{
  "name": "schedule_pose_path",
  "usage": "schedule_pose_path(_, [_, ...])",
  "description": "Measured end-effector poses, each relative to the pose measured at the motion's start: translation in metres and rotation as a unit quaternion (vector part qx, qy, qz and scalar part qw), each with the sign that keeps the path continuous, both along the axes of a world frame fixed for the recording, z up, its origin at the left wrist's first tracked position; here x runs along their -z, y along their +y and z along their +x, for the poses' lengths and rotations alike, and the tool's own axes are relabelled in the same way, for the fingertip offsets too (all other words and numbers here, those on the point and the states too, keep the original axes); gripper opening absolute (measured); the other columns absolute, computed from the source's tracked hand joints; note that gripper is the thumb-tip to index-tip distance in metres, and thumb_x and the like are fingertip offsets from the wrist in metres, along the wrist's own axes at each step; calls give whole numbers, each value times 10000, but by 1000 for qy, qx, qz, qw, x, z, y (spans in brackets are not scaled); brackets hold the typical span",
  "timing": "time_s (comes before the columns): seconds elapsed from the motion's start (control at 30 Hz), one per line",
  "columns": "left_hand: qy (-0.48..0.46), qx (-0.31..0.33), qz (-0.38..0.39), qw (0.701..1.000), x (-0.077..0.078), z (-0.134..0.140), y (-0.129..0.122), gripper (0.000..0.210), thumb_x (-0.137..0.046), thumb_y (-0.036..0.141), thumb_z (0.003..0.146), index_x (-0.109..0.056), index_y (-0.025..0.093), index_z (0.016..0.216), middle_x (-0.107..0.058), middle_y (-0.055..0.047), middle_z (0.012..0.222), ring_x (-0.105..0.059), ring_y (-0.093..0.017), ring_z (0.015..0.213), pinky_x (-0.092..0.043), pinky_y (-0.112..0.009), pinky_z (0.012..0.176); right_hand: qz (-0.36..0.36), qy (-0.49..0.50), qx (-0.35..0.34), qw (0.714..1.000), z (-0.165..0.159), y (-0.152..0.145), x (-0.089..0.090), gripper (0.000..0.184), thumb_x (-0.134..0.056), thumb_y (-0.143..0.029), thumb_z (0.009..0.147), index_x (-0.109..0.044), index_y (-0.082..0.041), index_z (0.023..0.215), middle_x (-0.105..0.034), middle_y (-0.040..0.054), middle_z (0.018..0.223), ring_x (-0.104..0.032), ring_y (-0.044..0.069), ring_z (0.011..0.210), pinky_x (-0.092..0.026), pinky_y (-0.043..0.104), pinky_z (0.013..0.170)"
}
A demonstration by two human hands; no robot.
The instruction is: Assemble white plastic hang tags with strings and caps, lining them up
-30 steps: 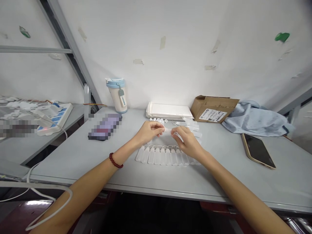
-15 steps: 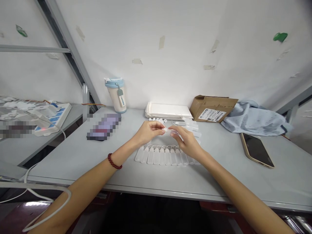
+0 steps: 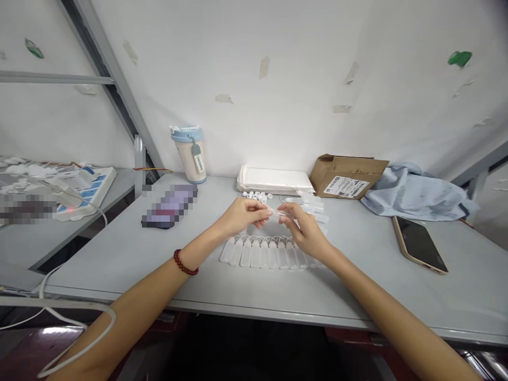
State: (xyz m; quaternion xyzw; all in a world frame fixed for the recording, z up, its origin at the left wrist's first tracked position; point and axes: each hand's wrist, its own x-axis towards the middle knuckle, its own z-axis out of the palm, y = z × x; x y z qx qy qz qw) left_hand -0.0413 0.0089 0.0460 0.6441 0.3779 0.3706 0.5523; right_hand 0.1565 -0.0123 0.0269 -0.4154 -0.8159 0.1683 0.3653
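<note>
A small translucent plastic bottle [image 3: 276,212] is held level between my two hands above the table. My left hand [image 3: 250,216] is closed in a pinch at its left end; whether a cap sits under those fingers is hidden. The fingers and thumb of my right hand [image 3: 304,227] are closed around its right part. Just below my hands, a row of similar translucent bottles [image 3: 263,255] with thin white loops lies side by side. Behind my left hand are several small white caps [image 3: 257,196]. More clear bottles [image 3: 313,203] lie beyond my right hand, partly covered by it.
A flat white package [image 3: 275,180] and an open cardboard box [image 3: 347,177] stand against the wall, with a blue cloth [image 3: 418,193] beside the box. A tumbler [image 3: 191,156] and a blurred purple item [image 3: 170,206] are at left. A phone [image 3: 420,243] lies at right.
My hands have drawn slightly apart, with the left fingertips pinched more tightly together. More of the white caps show behind the left hand. The row of bottles has not moved.
</note>
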Motion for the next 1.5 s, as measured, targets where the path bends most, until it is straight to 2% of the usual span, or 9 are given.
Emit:
schedule_pose_path(0.27, [26,-15,105,994,-1,1,-1,165,-681,257,723,-676,126,823,-652,-46,821,-581,-128,723,-487,-220,594,-115,86,-21,989,-1,0,0,226,-371,-378,935,-428,-196,1057,-554,-5,706,-450,122,565,-363,245,530])
schedule_pose_path(0.4, [19,-1,87,996,-1,2,-1,253,-625,365,786,-669,118,818,-648,-57,801,-601,-140,728,-501,-232,600,-127,99,-19,987,-2,-1,-1,240,-378,-400,931,-432,-203,1058,-546,-11,704,-444,117,555,-356,245,524])
schedule_pose_path(0.53, [48,-16,38,998,2,3,1,410,-539,475,835,-633,101,697,-620,-46,674,-579,-111,584,-489,-233,548,-112,88,-15,990,-2,-2,-2,238,-378,-394,931,-432,-198,1055,-543,-12,693,-441,117,552,-346,247,525])
schedule_pose_path(0.63, [64,-8,40,997,3,3,1,413,-530,463,846,-611,105,657,-605,-29,623,-556,-94,535,-477,-224,544,-119,87,-17,989,-2,-2,-2,238,-378,-391,930,-422,-194,1056,-526,-22,674,-432,115,545,-346,249,528])
schedule_pose_path(0.73, [66,0,64,996,3,3,0,360,-534,416,854,-623,105,693,-624,-34,669,-572,-96,571,-479,-224,582,-140,109,-20,984,-3,-2,-2,245,-377,-407,926,-413,-201,1055,-502,-32,665,-417,111,536,-340,246,515])
schedule_pose_path(1.07, [102,0,167,981,4,4,-5,223,-509,321,862,-625,134,822,-613,-24,737,-587,-131,702,-474,-248,677,-276,223,-23,935,-4,-1,-8,343,-468,-530,848,-415,-223,992,-348,-94,550,-360,91,494,-311,223,490])
schedule_pose_path(1.2, [108,8,198,974,3,2,-5,206,-527,324,846,-619,143,875,-631,-35,804,-595,-148,759,-475,-269,721,-303,238,-30,922,-4,-1,-10,359,-484,-540,837,-425,-219,986,-356,-92,558,-334,80,489,-295,215,483])
schedule_pose_path(1.37, [112,-1,159,981,0,2,-7,234,-511,357,848,-610,148,820,-625,-24,762,-592,-142,734,-466,-264,715,-304,242,-50,920,-5,0,-8,329,-458,-527,863,-425,-223,986,-355,-88,567,-321,77,487,-286,213,477])
schedule_pose_path(1.5, [102,31,88,990,1,3,-5,292,-485,365,855,-588,136,707,-597,-16,677,-578,-121,631,-461,-242,629,-252,202,-39,946,-5,-2,-7,314,-432,-509,884,-426,-213,990,-314,-93,547,-335,87,481,-294,216,470])
